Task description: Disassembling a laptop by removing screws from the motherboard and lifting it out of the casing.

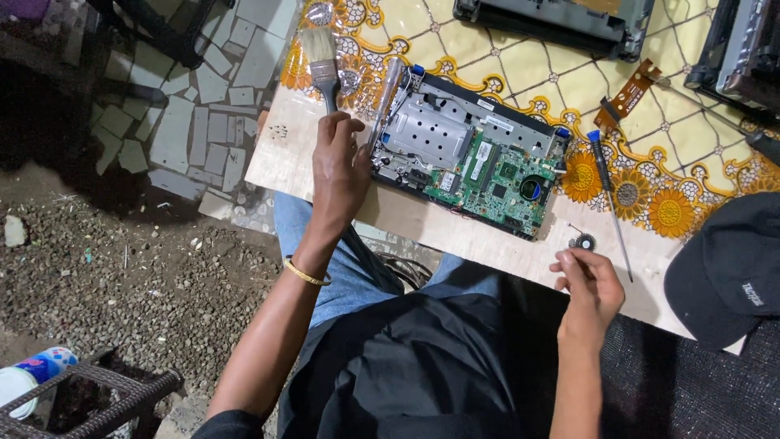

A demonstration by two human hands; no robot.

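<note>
My left hand grips the handle of a flat paintbrush, bristles pointing away from me, just left of an opened laptop base. The base shows a green circuit board and a silver metal plate. My right hand hovers at the table's near edge with fingers curled. A small black round fan lies just above its fingertips; I cannot tell if the fingers pinch anything. A blue-tipped screwdriver lies to the right of the base.
A black cap rests on the table's right corner. Other dismantled device casings sit at the far edge, with a brown bracket beside them. The tablecloth has yellow flowers. Gravel and tiled ground lie to the left.
</note>
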